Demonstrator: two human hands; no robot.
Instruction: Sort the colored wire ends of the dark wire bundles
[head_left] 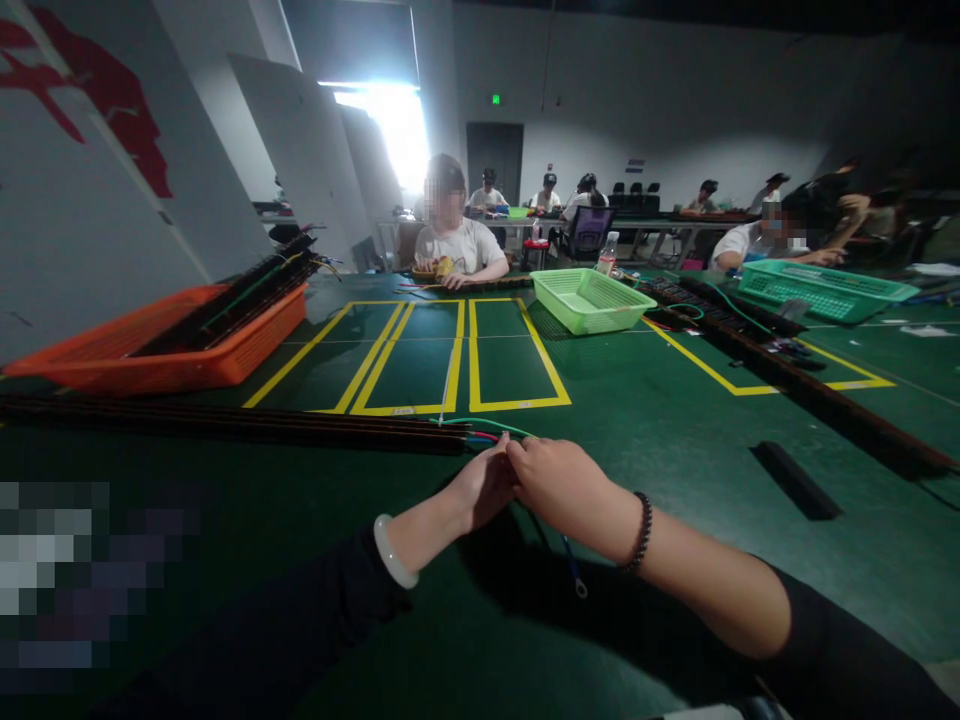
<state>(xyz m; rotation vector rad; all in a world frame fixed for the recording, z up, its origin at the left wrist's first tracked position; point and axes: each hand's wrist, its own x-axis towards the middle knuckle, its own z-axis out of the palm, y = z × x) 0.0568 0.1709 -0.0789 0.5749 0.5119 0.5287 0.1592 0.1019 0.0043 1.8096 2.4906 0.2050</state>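
Head view, landmark: a long bundle of slim black strips (300, 428) is lying across the green desk (675, 610).
Wires: thin red, blue and green plastic-coated wires (484, 437) are emerging from the bundle's right end and running to the fingertips.
Left hand: wearing a pale bangle (393, 552), the left hand (480, 487) is meeting the other just beyond the bundle's right end, its fingers closing on the wires.
Right hand: wearing a dark beaded bracelet (642, 533), the right hand (559, 490) is touching the left, its fingers curling closely together at the wires; exactly which wire each is gripping cannot be told.
Hanging lead: a blue lead with a metal ring terminal (580, 585) is dangling below the hands, nearer the wearer than the bundle.
Baskets: an orange plastic basket (259, 345) is standing behind the bundle's left part; a light-green plastic basket (592, 312) is sitting beyond its right end.
Tape: yellow rectangles (521, 406) are marking the desk behind the bundle.
Co-worker: a person in white (465, 243) is sitting beyond the bundle, handling something yellow.
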